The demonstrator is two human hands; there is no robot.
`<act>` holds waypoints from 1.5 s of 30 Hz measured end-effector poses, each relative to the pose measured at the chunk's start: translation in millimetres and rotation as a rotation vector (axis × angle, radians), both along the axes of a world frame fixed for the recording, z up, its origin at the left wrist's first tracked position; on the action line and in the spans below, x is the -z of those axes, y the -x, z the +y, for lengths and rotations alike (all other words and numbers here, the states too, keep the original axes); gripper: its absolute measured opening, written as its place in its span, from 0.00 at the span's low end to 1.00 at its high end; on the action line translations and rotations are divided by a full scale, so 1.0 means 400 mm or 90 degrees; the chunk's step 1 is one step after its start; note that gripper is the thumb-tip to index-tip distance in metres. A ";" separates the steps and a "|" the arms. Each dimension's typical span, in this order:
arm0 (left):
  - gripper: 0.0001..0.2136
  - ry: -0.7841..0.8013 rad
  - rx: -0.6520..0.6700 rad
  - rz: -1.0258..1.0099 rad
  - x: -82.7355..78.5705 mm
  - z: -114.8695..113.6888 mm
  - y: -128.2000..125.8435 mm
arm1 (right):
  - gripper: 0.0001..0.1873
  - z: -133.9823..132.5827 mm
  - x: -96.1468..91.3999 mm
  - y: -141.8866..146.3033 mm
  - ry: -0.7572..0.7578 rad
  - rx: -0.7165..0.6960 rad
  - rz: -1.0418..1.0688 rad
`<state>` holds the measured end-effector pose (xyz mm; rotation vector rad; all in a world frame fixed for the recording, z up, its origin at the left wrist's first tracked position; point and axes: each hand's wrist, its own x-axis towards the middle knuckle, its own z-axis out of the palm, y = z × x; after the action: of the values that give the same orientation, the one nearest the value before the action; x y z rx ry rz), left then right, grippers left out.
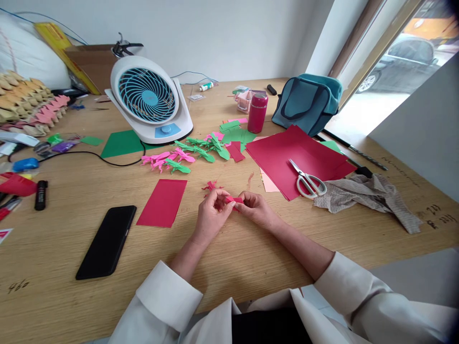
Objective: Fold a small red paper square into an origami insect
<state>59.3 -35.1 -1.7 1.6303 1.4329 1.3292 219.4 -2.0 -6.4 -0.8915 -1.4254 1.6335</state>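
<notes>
Between both hands is a small folded piece of red paper. My left hand pinches its left end with thumb and fingers. At its right end, the thumb and fingers of my right hand are closed on it. Parts of the paper are hidden behind the fingers. Just beyond my left hand lies a red folded paper figure with thin legs. Pink folded paper figures and green folded paper figures lie farther back. To the left rests a stack of red paper rectangles.
A black phone lies front left, near a black marker. White-handled scissors rest on large red sheets, beside a crumpled cloth. Behind stand a fan, a red flask and a teal bag.
</notes>
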 end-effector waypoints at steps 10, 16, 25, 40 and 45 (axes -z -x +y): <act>0.06 0.030 -0.006 0.001 0.011 0.003 -0.006 | 0.25 -0.007 0.005 0.003 -0.026 0.024 -0.016; 0.06 0.030 -0.012 -0.009 0.014 0.003 -0.006 | 0.25 -0.006 0.016 0.010 -0.020 0.027 -0.010; 0.03 -0.027 -0.034 0.071 0.010 0.000 -0.004 | 0.25 -0.008 0.001 0.005 -0.020 0.005 -0.021; 0.08 0.003 0.037 0.001 0.011 0.007 0.009 | 0.26 -0.008 -0.006 0.000 -0.027 0.004 -0.024; 0.10 0.011 0.050 0.007 0.000 0.007 0.013 | 0.24 -0.006 0.000 0.000 -0.044 0.006 -0.029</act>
<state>54.1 -32.3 -1.8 1.6676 1.3677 1.2630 219.4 -4.4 -6.5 -0.8998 -1.4969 1.5566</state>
